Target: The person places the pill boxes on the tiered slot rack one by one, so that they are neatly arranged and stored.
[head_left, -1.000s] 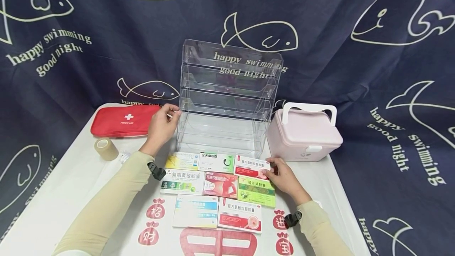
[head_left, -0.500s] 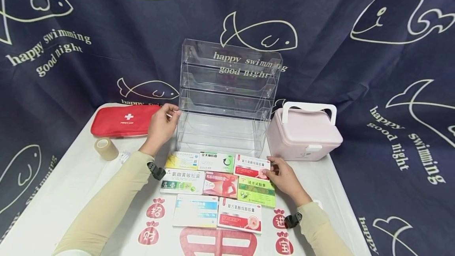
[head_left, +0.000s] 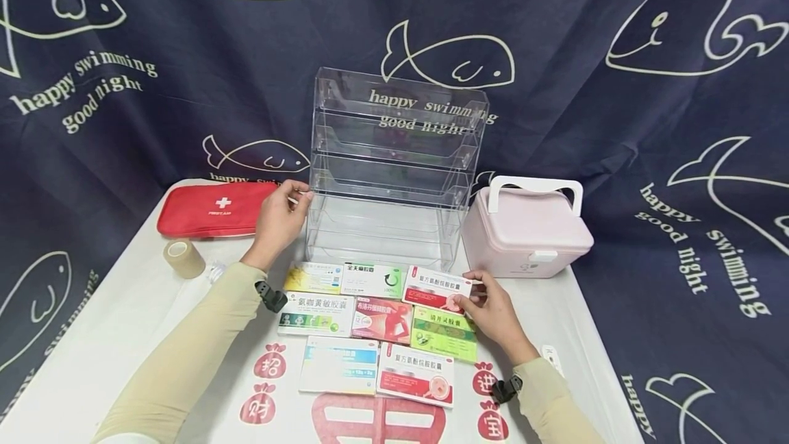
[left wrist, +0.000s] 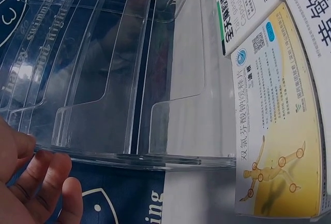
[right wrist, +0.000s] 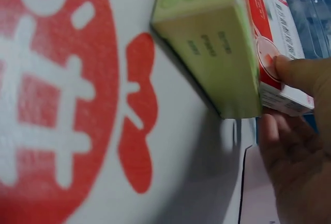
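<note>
At the right end of the back row, my right hand (head_left: 493, 310) pinches the corner of a red-and-white medicine box (head_left: 436, 288), thumb on its printed face and fingers beneath. The right wrist view has this box raised at the hand's side, behind a green box (right wrist: 207, 48). My left hand (head_left: 283, 218) touches the left side of a clear tiered rack (head_left: 394, 170) with loosely bent fingers. Before the rack lie a yellow-and-white box (head_left: 316, 278), a green-and-white box (head_left: 372, 281), a pink-red box (head_left: 382, 319) and several others.
A red first-aid pouch (head_left: 212, 211) and a tan tape roll (head_left: 183, 259) lie left of the rack. To its right stands a pale pink case (head_left: 527, 228) with a white handle. A small white object (head_left: 550, 356) lies beside the right sleeve. Dark fabric hangs behind.
The red-and-white box under my right hand has risen slightly and shifted a little. My left hand stays at the rack's side.
</note>
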The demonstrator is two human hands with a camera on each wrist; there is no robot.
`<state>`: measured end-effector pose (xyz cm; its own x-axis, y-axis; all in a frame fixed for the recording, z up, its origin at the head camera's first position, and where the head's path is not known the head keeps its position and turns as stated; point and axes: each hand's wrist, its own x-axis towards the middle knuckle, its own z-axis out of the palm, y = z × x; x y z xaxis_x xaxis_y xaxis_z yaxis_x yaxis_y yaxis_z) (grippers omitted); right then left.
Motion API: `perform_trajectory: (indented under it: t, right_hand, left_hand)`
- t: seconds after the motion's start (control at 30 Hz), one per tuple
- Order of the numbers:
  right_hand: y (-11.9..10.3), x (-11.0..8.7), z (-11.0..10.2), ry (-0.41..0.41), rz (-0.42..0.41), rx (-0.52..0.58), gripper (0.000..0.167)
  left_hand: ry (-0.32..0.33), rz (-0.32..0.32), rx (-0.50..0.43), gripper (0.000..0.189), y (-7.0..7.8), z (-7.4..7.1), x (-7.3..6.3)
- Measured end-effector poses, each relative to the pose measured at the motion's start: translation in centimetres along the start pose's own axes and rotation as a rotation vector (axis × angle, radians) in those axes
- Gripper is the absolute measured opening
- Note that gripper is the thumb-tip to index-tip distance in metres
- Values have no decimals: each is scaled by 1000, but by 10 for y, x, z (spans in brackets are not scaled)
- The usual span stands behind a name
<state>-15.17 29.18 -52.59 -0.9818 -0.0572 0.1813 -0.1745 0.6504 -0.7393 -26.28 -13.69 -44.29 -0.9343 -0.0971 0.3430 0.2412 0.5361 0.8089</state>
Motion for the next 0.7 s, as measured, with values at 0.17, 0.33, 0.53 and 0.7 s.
perform_trajectory:
  t: [0.17,0.33,0.53,0.7]
  right_hand:
    - [2,1,3,79,-66,23,47]
    - [3,0,3,74,-82,51,48]
    - [2,-4,4,43,-68,84,48]
    - [3,-3,4,59,-85,104,46]
  left_hand:
    - [2,-2,9,20,0,-1,0]
    - [1,-7,7,19,1,-1,-1]
    - [-5,-10,7,19,2,-1,-1]
    - [-8,-15,14,20,2,-1,-1]
